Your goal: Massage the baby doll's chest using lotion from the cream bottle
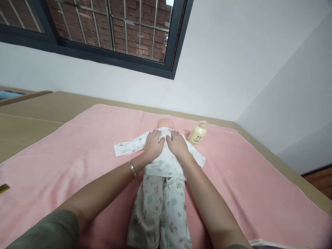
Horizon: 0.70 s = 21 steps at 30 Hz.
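Observation:
A baby doll (165, 123) lies on a pink blanket (103, 135), its head toward the wall. It is dressed in a white printed top (163, 162) with long sleeves spread out and matching trousers (160, 211). My left hand (153, 146) rests flat on the left side of the doll's upper body, fingers pointing toward its head. On the right side of the upper body, my right hand (177, 143) lies flat in the same way. Both hands are open, thumbs close together at the middle. A cream pump bottle (197, 134) stands just right of the doll.
The blanket covers a tan surface (46, 107) whose far edge meets a white wall (207, 76). Above is a dark-framed window (114, 57) with bars outside. A small yellow and black label (4, 188) is at the far left. A silver bracelet (133, 168) circles my left wrist.

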Motion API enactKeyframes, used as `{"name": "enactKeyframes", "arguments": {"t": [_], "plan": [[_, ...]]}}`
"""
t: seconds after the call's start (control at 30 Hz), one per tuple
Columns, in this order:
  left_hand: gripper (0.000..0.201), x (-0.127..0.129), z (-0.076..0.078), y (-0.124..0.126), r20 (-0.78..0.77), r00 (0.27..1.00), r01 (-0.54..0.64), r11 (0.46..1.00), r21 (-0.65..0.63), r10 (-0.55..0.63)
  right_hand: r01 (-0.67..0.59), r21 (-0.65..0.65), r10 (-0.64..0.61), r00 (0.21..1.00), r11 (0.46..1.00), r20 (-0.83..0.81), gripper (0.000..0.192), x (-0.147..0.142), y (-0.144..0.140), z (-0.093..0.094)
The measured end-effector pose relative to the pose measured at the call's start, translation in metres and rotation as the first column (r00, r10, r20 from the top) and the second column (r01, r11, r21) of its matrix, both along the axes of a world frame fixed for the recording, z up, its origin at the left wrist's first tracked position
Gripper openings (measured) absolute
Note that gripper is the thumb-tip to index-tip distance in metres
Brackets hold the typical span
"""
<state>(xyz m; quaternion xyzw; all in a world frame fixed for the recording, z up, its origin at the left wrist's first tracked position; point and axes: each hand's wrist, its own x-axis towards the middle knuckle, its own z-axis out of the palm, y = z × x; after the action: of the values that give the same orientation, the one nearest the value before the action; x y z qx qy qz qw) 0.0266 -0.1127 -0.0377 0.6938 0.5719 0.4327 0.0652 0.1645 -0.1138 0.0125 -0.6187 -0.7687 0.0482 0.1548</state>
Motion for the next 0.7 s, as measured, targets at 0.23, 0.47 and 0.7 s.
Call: {"name": "enactKeyframes", "arguments": {"t": [0.23,0.47,0.7], "plan": [[0.04,-0.01,0.012,0.012,0.011,0.999,0.049,0.986,-0.158,-0.048,0.033,-0.053,-0.027,0.993,0.998,0.115,0.056,-0.018,-0.023,0.012],[0.043,-0.001,0.018,-0.002,-0.105,0.994,-0.015,0.984,-0.178,-0.004,-0.067,-0.029,0.068,0.997,0.997,0.037,0.046,-0.014,-0.02,0.016],[0.049,0.012,0.017,-0.02,-0.238,0.97,0.013,0.993,-0.116,-0.041,-0.032,-0.082,0.028,0.998,0.996,-0.053,0.052,0.008,0.003,0.006]]}}
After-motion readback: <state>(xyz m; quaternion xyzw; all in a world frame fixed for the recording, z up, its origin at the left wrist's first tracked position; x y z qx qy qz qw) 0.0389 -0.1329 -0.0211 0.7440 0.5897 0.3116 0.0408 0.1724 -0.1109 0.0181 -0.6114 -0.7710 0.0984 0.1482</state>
